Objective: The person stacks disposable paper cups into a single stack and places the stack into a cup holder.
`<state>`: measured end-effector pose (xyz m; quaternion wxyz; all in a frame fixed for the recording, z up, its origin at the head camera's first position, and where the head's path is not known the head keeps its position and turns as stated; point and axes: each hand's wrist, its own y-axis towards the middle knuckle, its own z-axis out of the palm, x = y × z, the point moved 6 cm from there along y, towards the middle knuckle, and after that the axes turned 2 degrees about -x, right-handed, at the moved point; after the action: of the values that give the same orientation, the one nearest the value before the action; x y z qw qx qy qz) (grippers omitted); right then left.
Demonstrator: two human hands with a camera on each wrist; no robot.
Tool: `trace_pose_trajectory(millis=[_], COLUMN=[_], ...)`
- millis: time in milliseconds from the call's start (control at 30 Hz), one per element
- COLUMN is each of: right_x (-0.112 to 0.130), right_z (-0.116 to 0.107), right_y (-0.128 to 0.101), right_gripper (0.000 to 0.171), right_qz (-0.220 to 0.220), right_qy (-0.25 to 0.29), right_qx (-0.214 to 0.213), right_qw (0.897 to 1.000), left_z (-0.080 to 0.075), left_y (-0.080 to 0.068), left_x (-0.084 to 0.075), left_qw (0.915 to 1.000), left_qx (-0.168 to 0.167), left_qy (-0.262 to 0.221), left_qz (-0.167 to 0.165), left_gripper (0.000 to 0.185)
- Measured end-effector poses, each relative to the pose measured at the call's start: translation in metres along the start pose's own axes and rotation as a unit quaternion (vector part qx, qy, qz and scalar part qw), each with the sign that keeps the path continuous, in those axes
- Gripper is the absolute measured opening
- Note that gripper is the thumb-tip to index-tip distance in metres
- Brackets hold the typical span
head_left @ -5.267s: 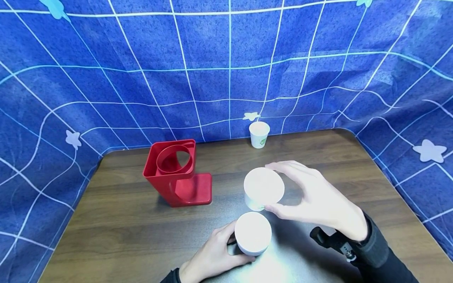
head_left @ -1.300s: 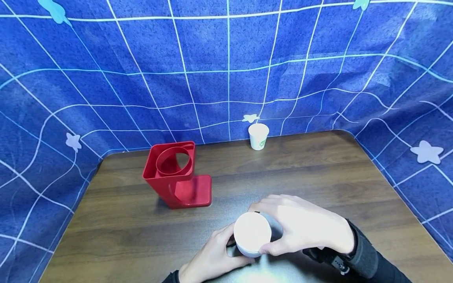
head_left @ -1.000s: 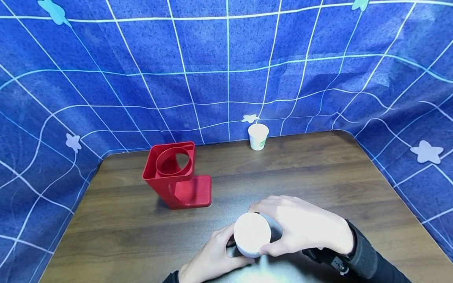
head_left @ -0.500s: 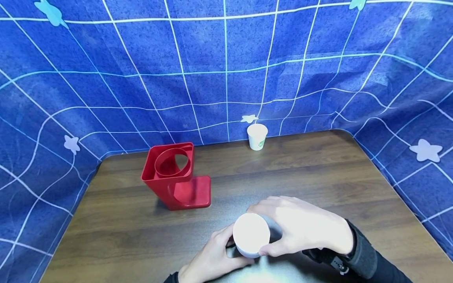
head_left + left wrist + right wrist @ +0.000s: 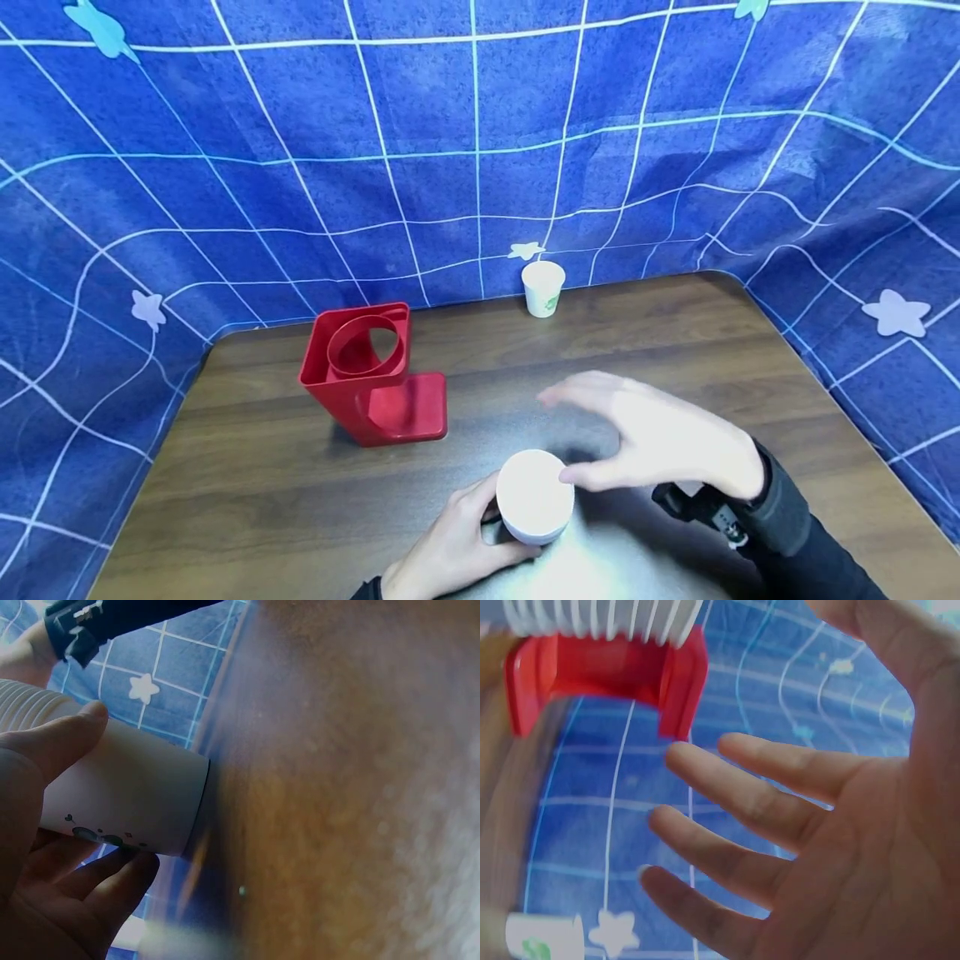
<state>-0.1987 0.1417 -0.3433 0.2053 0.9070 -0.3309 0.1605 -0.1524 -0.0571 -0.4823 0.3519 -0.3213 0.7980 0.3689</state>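
We grip the cup stack (image 5: 534, 497) upright on the table (image 5: 675, 367) near edge in our left hand (image 5: 450, 550); our right hand (image 5: 660, 437), fingers spread and empty, hovers just beside it, upper right

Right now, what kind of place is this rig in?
Probably a staged recording booth, not a home: a blue grid-patterned cloth walls in a bare wooden table that holds only a red cup holder and paper cups.

No words, brands or numbers can be read anywhere; the paper cup (image 5: 124, 799) bears only small printed marks, too blurred to make out.
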Motion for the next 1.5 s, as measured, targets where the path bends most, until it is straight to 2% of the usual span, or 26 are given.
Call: trace_pose_trajectory(millis=[133,200,267,367,533,667,733,1067,1267,1500], right_x=[-0.018,-0.026,-0.033,-0.045,-0.070,-0.090,-0.100,-0.148,-0.181,-0.207], right_z=[-0.011,-0.015,-0.020,-0.026,-0.034,-0.036,-0.035,-0.016,0.002,0.023], right_y=[0.004,0.006,0.010,0.017,0.030,0.041,0.046,0.073,0.087,0.107], right_gripper=[0.075,0.078,0.082,0.083,0.085,0.087,0.089,0.103,0.103,0.101], right_qz=[0.048,0.068,0.077,0.086,0.107,0.128,0.145,0.222,0.249,0.283], right_qy=[0.000,-0.006,-0.001,0.008,0.022,0.024,0.023,0.010,0.000,0.028], right_qx=[-0.033,-0.047,-0.062,-0.094,-0.154,-0.182,-0.187,-0.170,-0.175,-0.161], right_qw=[0.998,0.997,0.995,0.992,0.982,0.975,0.971,0.960,0.953,0.945], left_z=[0.000,0.000,0.000,0.000,0.000,0.000,0.000,0.000,-0.001,-0.001], left_y=[-0.001,-0.001,-0.001,-0.001,-0.001,-0.001,-0.001,-0.003,-0.002,-0.002], left_x=[0.001,0.000,0.000,-0.001,-0.002,-0.002,-0.003,-0.002,-0.003,-0.003], left_qw=[0.9999,0.9999,0.9999,0.9999,0.9998,0.9998,0.9998,0.9997,0.9996,0.9992], left_qx=[0.001,-0.002,-0.002,-0.005,-0.005,-0.006,-0.008,-0.001,0.005,0.009], left_qy=[0.003,0.009,0.007,0.017,0.016,0.016,0.021,0.016,0.011,0.001], left_qz=[-0.013,-0.005,-0.010,-0.001,-0.006,-0.005,0.002,-0.018,-0.027,-0.038], left_gripper=[0.074,0.074,0.075,0.074,0.074,0.073,0.072,0.071,0.071,0.073])
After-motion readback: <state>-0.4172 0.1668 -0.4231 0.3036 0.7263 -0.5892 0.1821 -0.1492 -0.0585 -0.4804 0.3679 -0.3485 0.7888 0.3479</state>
